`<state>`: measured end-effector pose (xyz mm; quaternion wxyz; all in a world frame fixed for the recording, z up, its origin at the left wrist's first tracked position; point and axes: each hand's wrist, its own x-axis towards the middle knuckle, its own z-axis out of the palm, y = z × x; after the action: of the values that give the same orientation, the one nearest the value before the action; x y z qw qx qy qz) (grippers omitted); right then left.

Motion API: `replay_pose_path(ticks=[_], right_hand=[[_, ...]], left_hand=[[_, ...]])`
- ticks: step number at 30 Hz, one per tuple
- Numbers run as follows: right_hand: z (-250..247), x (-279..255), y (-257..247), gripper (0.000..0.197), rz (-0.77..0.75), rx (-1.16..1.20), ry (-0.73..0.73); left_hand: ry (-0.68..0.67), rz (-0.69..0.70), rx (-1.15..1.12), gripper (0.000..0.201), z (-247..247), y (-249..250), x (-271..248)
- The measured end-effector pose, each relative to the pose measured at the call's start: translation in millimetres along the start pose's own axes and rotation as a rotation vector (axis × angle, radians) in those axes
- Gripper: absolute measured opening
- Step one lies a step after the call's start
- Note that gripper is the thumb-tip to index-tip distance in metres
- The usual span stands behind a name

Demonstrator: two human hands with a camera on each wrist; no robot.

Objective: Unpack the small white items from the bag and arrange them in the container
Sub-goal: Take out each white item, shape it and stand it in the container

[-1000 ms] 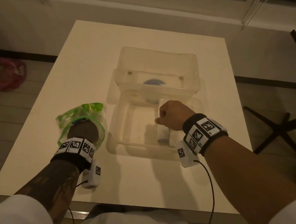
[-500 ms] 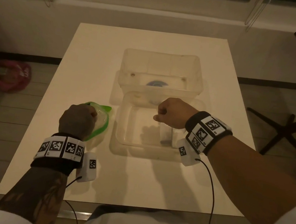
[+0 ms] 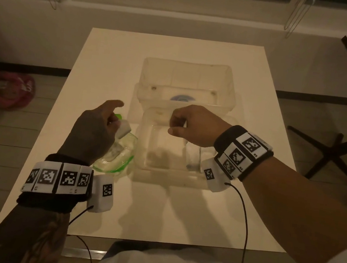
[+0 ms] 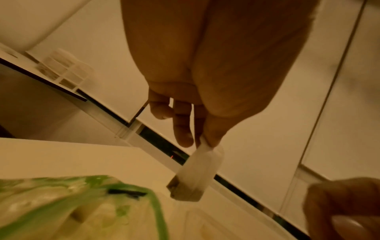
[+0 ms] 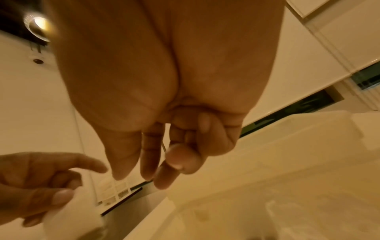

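Note:
My left hand (image 3: pixel 112 121) pinches a small white item (image 3: pixel 123 128) by its top and holds it above the green-edged clear bag (image 3: pixel 118 157). The left wrist view shows that item (image 4: pixel 197 172) hanging from thumb and fingers (image 4: pixel 202 141) over the bag (image 4: pixel 82 207). My right hand (image 3: pixel 179 127) hovers over the near clear container (image 3: pixel 162 174), fingers curled, nothing visible in them. Two white items (image 3: pixel 193 156) stand at the container's right side. In the right wrist view the right hand (image 5: pixel 148 177) is above the container (image 5: pixel 267 194), with the left hand's item (image 5: pixel 72 216) at lower left.
A deeper clear tub (image 3: pixel 186 80) with a blue disc (image 3: pixel 181 98) inside stands right behind the container on the white table (image 3: pixel 178 220). A dark table base (image 3: pixel 337 157) is on the floor to the right, a pink bag (image 3: pixel 12 90) to the left.
My left hand came out of the bag and rose toward the container with a white item pinched in it. The right hand stayed over the container, shifting slightly back.

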<state>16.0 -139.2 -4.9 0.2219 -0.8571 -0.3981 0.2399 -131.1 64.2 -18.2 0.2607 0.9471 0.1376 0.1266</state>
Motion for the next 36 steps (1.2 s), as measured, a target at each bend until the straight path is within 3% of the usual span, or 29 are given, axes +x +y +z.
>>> replay_pose_path(ticks=[5,7,9,11,13,15,17,24,29,36], right_hand=[[-5,-1,-18,0.024,-0.09,0.108,-0.012],[-6,-1,-20,0.018,-0.115,0.1,0.01],[-9,-3,-18,0.007,-0.12,0.119,0.069],[-12,-5,-13,0.01,-0.09,0.158,0.124],[-16,-8,-9,0.009,-0.059,0.219,0.179],[-19,-10,-5,0.006,-0.035,0.29,0.236],[-22,-13,-1,0.008,-0.026,0.353,0.277],[-25,-22,4,0.004,-0.022,0.405,0.28],[-23,-27,9,0.011,0.026,0.424,0.364],[-19,-26,8,0.011,0.049,0.427,0.418]], left_hand=[[-0.118,0.049,-0.152,0.061,13,37,11],[-0.125,0.08,-0.214,0.06,19,48,17],[-0.108,0.109,-0.262,0.057,26,57,21],[-0.051,0.113,-0.313,0.051,31,62,24],[-0.023,0.025,-0.423,0.038,38,66,25],[-0.093,-0.108,-0.574,0.022,45,72,23],[-0.19,-0.196,-0.675,0.022,51,79,19],[-0.276,-0.181,-0.763,0.008,62,91,12],[-0.091,-0.293,-0.891,0.031,66,95,3],[0.043,-0.231,-0.819,0.013,76,91,3]])
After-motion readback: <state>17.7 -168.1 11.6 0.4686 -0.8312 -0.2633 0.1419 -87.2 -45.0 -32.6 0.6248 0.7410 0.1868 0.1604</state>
